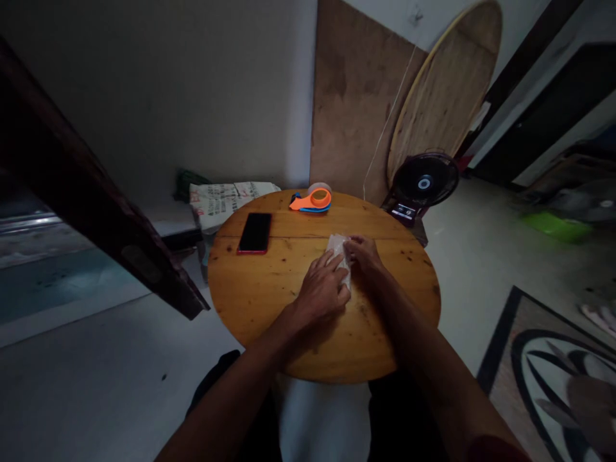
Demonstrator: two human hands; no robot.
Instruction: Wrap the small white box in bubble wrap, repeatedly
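A whitish, translucent wrapped packet (337,243) lies on the round wooden table (245,292), partly hidden under my hands. My left hand (323,286) rests over its left side, palm down, with the fingers stretched out and a little apart. At the packet's upper right edge, my right hand (364,255) has its fingers bent and pressed together on the material. What the packet contains cannot be made out. Beyond the hands, an orange and blue tape dispenser (312,200) with a roll of tape stands near the table's far edge.
A dark-screened phone (255,233) with a red edge lies on the table's left. A black round fan-like device (423,183) stands beyond the right edge. A printed sack (226,200) sits behind the left side, and a large round wooden board (447,83) leans on the wall.
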